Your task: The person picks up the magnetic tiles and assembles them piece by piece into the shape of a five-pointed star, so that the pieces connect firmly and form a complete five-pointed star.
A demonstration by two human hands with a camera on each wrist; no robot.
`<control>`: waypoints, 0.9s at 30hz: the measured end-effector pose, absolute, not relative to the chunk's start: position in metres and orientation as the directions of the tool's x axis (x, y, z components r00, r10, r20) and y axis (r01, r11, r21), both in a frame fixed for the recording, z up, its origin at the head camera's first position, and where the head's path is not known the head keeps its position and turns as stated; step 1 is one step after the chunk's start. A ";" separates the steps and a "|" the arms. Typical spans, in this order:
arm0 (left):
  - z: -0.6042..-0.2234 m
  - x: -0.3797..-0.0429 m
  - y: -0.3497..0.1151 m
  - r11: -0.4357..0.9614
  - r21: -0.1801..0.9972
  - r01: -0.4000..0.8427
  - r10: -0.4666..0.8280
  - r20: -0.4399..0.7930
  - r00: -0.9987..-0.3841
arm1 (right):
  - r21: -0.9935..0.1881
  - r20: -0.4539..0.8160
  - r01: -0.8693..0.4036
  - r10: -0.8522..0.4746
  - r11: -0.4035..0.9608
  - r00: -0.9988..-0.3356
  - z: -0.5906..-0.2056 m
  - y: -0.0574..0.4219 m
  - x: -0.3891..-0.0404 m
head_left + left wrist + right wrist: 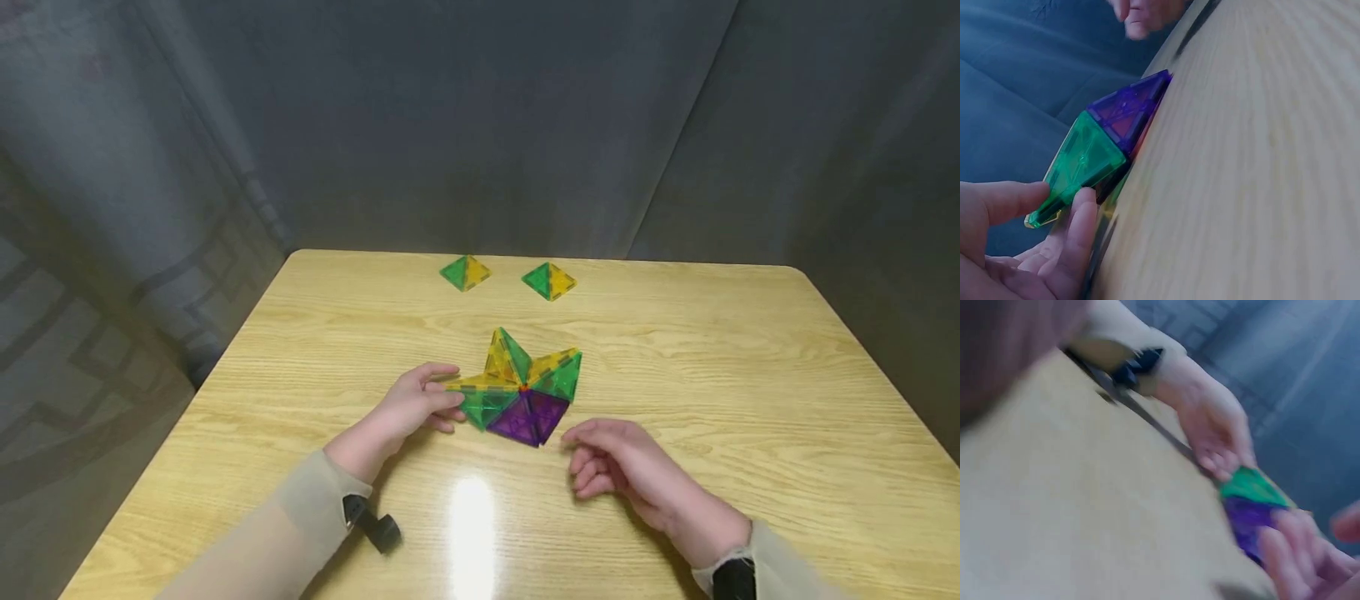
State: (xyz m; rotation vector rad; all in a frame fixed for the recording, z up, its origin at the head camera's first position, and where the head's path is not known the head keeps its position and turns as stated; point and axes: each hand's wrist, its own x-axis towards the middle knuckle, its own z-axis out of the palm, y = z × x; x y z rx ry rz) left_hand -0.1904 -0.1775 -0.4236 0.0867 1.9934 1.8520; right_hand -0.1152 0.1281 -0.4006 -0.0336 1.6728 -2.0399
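Note:
A star-like build of translucent magnetic tiles (pixel 504 392) stands on the table, with green and yellow raised points and purple triangles (pixel 531 417) at the near side. My left hand (pixel 416 404) pinches the left point of it. In the left wrist view, the thumb and a finger of that hand (pixel 1035 231) are on the green tile (pixel 1088 153), beside the purple tiles (pixel 1127 112). My right hand (pixel 618 467) hovers just right of the purple tiles, fingers loosely curled around nothing. Motion blurs the right wrist view, where the right fingers (pixel 1300 550) partly cover the purple part.
Two flat green-and-yellow tile pairs, one on the left (pixel 465 273) and one on the right (pixel 549 282), lie near the back edge of the wooden table (pixel 712 350). Grey curtains (pixel 480 125) hang behind and at the sides.

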 end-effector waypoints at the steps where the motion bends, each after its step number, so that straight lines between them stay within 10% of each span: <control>1: -0.423 -0.192 -0.179 0.104 0.966 -0.236 0.313 -0.257 -0.914 | -0.941 -0.270 0.319 -0.311 -0.117 -0.911 -0.398 0.132 -0.121; 5: -0.421 -0.199 -0.181 0.076 0.964 -0.253 0.283 -0.264 -0.922 | -0.961 -0.218 0.236 -0.133 -0.146 -0.967 -0.393 0.154 -0.154; 14: -0.422 -0.210 -0.181 0.070 0.967 -0.244 0.239 -0.254 -0.937 | -0.935 -0.240 0.304 -0.309 -0.180 -0.920 -0.415 0.151 -0.181; 27: -0.363 -0.250 -0.189 0.215 0.962 -0.167 0.125 -0.197 -0.972 | -0.959 -0.266 0.273 -0.082 -0.083 -0.960 -0.391 0.183 -0.195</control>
